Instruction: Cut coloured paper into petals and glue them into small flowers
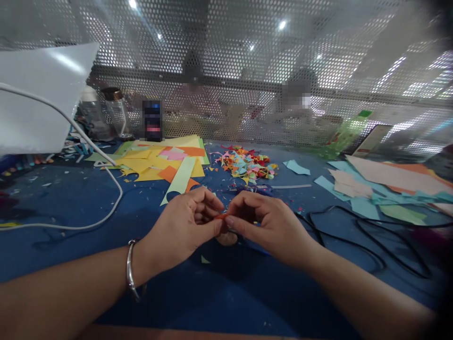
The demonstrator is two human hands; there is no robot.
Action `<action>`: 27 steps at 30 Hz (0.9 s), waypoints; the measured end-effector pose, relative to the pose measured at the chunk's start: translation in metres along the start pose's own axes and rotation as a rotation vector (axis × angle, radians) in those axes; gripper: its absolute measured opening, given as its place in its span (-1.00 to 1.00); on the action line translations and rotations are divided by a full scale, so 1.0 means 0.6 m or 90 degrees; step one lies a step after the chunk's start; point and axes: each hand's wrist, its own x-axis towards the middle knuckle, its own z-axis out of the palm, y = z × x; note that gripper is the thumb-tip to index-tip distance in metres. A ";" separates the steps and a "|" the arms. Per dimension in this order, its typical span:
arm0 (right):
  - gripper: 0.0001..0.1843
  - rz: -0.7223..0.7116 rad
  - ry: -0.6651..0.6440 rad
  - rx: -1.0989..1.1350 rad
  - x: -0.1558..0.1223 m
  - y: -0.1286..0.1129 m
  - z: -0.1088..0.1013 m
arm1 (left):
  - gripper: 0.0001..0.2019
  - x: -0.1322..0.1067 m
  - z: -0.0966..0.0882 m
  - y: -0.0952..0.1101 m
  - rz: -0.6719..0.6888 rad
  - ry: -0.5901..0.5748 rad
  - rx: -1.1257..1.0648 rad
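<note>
My left hand (184,224) and my right hand (265,222) meet fingertip to fingertip above the blue table (226,293). Both pinch a tiny red-orange scrap of paper (221,216) between thumbs and forefingers, the other fingers curled in. A silver bangle (130,269) sits on my left wrist. Under the hands lies a small tan piece (227,238), partly hidden. A pile of small colourful paper cuttings (247,164) lies just beyond the hands.
Yellow, orange and green paper sheets (163,163) lie at back left, light blue and beige sheets (375,184) at right. A white cable (88,141) curves on the left, black cables (354,231) on the right. A perforated metal screen (247,71) with people behind closes the back.
</note>
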 end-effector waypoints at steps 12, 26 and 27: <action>-0.93 0.028 -0.033 0.028 0.000 0.003 -0.005 | -0.80 -0.003 0.001 -0.006 -0.085 -0.107 -0.067; -0.83 0.089 -0.046 0.158 0.005 0.004 -0.010 | -0.83 -0.001 0.000 -0.015 -0.024 -0.130 -0.035; -0.82 0.090 -0.046 0.162 0.006 0.003 -0.010 | -0.83 -0.001 0.000 -0.015 -0.023 -0.126 -0.032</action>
